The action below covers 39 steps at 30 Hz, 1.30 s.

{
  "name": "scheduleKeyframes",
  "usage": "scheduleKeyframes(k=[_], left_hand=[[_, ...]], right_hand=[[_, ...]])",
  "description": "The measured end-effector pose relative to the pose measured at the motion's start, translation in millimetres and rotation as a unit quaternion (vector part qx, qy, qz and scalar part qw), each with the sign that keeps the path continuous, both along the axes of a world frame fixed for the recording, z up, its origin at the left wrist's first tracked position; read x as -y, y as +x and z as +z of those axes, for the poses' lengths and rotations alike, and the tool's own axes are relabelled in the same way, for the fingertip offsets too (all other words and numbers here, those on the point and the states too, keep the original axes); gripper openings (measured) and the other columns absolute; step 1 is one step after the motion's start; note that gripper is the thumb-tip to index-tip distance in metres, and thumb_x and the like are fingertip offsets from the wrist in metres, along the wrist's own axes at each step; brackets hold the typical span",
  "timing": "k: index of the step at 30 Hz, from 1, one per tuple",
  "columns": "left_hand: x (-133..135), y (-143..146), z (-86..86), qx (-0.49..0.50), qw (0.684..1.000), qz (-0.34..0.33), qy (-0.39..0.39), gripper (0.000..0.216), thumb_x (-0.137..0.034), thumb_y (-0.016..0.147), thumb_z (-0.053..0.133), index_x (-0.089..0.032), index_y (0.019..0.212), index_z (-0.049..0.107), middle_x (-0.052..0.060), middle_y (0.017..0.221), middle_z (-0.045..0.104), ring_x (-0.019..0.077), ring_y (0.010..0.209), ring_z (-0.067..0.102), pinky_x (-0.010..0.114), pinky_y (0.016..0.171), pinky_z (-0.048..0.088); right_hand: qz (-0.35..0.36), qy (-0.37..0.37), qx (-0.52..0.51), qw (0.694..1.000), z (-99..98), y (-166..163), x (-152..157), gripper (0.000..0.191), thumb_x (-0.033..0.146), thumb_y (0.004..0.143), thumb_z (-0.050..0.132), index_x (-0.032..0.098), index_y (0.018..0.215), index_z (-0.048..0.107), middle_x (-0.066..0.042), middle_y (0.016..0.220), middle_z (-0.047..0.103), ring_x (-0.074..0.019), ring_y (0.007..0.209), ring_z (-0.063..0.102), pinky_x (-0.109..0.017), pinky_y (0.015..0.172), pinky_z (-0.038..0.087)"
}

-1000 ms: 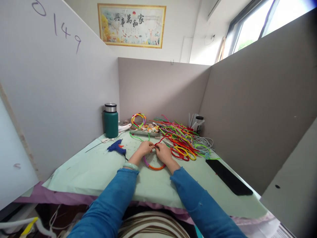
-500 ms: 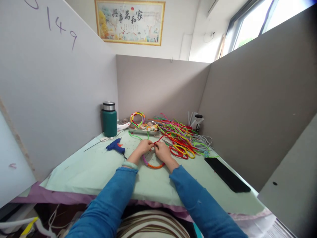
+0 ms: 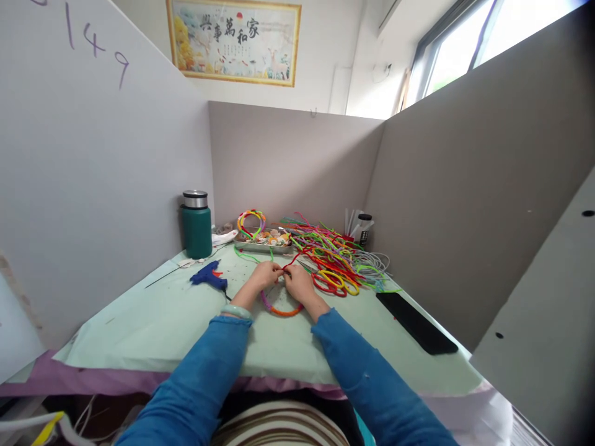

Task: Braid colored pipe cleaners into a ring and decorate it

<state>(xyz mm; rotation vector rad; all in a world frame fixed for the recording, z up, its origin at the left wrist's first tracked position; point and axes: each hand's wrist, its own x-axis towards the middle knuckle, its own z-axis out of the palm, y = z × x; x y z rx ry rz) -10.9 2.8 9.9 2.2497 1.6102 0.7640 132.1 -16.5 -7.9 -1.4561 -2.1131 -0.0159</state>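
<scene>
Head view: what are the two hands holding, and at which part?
The left hand and right hand both pinch the far side of the orange-and-purple ring, where a red strand meets it.

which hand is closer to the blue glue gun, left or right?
Left. The left hand sits just right of the glue gun, apart from it. The right hand is farther right, beyond the left. Both pinch the top of the wrapped hoop.

Ring [image 3: 280,310]: fuzzy, orange along the near arc, purple on the left. Lies flat on the green table [image 3: 158,322], far arc hidden. Red pipe cleaner [image 3: 292,262] rises, bent, from its far edge.
</scene>
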Motion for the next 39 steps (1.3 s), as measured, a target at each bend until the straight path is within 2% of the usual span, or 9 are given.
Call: scheduleKeyframes(k=[39], left_hand=[[1.6, 1.4, 0.6, 0.0, 1.0, 0.006, -0.019, 0.026, -0.029, 0.078, 0.051, -0.013, 0.078, 0.072, 0.003, 0.061, 0.064, 0.0131, 0.059, 0.052, 0.021, 0.057, 0.036]], right_hand=[[0.001, -0.006, 0.005, 1.0, -3.8, -1.1, -3.2, 0.026, 0.022, 0.087, 0.042, 0.02, 0.1, 0.065, -0.008, 0.101, 0.065, -0.0179, 0.095, 0.057, -0.025, 0.076, 0.038]])
